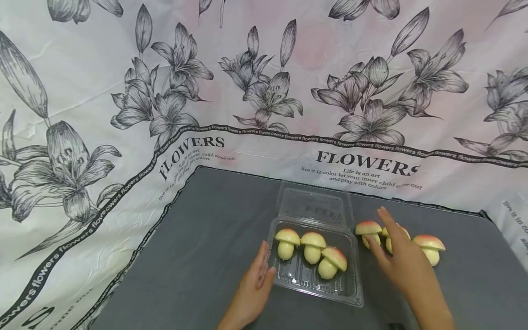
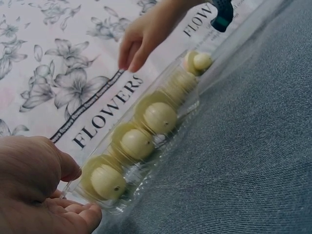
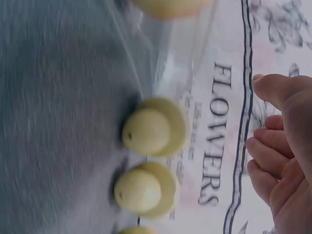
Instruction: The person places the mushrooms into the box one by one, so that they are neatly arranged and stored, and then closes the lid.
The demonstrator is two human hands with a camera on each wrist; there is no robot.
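A clear plastic container lies on the grey surface with its lid folded back. Three mushroom-shaped pieces, pale yellow with reddish cap edges, sit inside: left mushroom, middle mushroom and right mushroom. At the container's left edge, my left hand pinches the rim between thumb and fingers. My right hand hovers right of the container, holding nothing; its fingers also hang free in the right wrist view. Below it stand a near mushroom, another partly hidden by the fingers, and a far-right mushroom.
The transparent lid extends toward the back edge of the grey table surface. A white flower-printed sheet with lettering rises behind and to the left. A dark band shows on the right wrist.
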